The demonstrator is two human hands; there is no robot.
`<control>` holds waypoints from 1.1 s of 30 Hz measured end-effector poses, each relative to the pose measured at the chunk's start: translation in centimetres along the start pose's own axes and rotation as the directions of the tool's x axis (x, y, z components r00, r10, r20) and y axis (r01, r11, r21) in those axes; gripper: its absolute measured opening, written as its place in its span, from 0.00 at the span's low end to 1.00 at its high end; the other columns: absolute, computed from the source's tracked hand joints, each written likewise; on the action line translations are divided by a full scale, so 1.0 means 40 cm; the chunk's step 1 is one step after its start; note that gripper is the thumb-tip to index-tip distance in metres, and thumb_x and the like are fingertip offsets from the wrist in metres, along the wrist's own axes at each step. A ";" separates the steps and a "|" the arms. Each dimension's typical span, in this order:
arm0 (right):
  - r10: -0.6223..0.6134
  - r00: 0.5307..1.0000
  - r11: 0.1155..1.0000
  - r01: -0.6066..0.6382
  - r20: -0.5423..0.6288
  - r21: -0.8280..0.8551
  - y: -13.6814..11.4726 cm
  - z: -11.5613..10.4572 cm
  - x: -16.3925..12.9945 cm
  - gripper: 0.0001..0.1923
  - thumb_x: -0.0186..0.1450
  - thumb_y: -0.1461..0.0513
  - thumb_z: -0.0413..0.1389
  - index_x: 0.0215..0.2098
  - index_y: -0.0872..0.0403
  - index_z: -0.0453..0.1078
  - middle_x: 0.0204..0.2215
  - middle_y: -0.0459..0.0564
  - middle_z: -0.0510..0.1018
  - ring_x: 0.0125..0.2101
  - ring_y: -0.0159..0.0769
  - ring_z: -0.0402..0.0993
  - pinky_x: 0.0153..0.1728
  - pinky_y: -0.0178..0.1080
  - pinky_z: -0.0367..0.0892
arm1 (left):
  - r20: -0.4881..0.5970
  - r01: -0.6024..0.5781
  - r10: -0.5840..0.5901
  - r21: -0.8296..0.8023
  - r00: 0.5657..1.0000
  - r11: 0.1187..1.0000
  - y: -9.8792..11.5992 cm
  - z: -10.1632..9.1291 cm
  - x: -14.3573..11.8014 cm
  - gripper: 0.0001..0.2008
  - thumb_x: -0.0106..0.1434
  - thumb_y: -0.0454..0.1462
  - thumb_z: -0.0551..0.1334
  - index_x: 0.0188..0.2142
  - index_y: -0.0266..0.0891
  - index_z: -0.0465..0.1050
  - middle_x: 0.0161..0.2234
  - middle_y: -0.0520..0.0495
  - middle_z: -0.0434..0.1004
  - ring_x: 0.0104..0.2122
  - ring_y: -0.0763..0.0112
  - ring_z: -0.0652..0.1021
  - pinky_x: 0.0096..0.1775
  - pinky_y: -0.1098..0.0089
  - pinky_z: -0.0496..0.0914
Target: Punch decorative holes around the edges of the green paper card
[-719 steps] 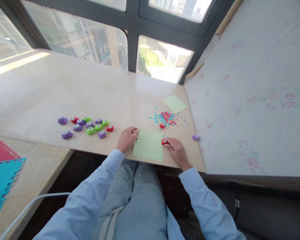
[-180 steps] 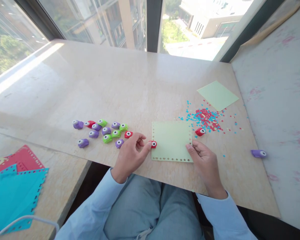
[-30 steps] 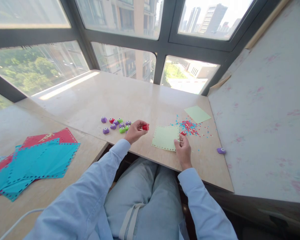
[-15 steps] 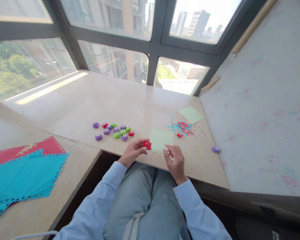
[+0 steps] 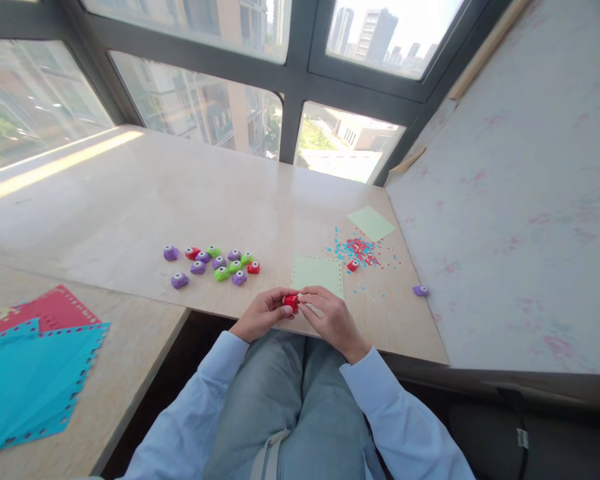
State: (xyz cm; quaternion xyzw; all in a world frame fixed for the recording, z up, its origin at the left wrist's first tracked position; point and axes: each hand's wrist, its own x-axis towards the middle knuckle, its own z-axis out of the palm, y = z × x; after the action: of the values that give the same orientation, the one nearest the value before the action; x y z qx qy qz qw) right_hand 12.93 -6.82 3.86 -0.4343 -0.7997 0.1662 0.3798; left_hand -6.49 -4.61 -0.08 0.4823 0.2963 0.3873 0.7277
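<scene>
Light blue long sleeves to the wrists, buttoned-looking cuffs, bare left hand [image 5: 261,316] and right hand [image 5: 330,319], faded light blue jeans over both thighs, a pale grey strap lying across the lap, loose shirt fabric at the sides

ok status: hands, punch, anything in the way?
Left hand and right hand both pinch the red paper punch at the table's near edge. Green punched sheet lies just beyond, untouched. Nothing blocking.
</scene>
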 end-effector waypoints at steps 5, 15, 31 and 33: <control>-0.001 1.000 0.999 0.002 0.021 -0.054 -0.009 0.001 0.000 0.08 0.66 0.68 0.56 0.38 0.54 0.78 0.42 0.54 0.81 0.42 0.38 0.79 0.45 0.39 0.75 | -0.018 0.011 -0.010 0.027 1.000 1.000 -0.004 0.004 -0.002 0.25 0.56 0.44 0.71 0.51 0.35 0.74 0.39 0.43 0.78 0.36 0.68 0.78 0.43 0.64 0.74; 0.009 0.998 0.993 -0.002 0.060 -0.115 -0.006 0.008 0.000 0.09 0.66 0.67 0.54 0.37 0.52 0.77 0.48 0.55 0.80 0.46 0.40 0.79 0.48 0.42 0.75 | -0.030 -0.020 0.022 0.073 0.999 0.997 -0.012 0.010 -0.003 0.23 0.56 0.44 0.71 0.48 0.36 0.74 0.37 0.45 0.78 0.35 0.68 0.77 0.42 0.66 0.72; 0.055 0.997 0.995 -0.050 0.050 -0.090 -0.005 0.004 -0.007 0.08 0.66 0.67 0.54 0.34 0.52 0.76 0.51 0.56 0.79 0.52 0.40 0.76 0.51 0.43 0.73 | -0.046 -0.013 0.016 0.062 0.999 0.998 -0.018 0.014 -0.005 0.24 0.56 0.45 0.71 0.49 0.35 0.74 0.39 0.43 0.78 0.37 0.68 0.77 0.43 0.64 0.72; 0.067 0.997 0.995 -0.064 0.041 -0.076 -0.003 0.002 -0.009 0.08 0.65 0.67 0.54 0.34 0.52 0.76 0.51 0.56 0.79 0.52 0.40 0.76 0.51 0.43 0.73 | -0.056 -0.016 0.020 0.066 0.998 0.998 -0.018 0.013 -0.005 0.24 0.56 0.45 0.71 0.49 0.36 0.74 0.39 0.43 0.78 0.37 0.67 0.77 0.43 0.64 0.72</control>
State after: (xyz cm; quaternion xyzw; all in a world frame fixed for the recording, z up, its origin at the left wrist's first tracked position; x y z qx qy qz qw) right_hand 12.91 -7.16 3.71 -0.4704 -0.7987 0.1578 0.3403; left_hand -5.98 -5.22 -0.55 0.4975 0.3250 0.3976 0.6992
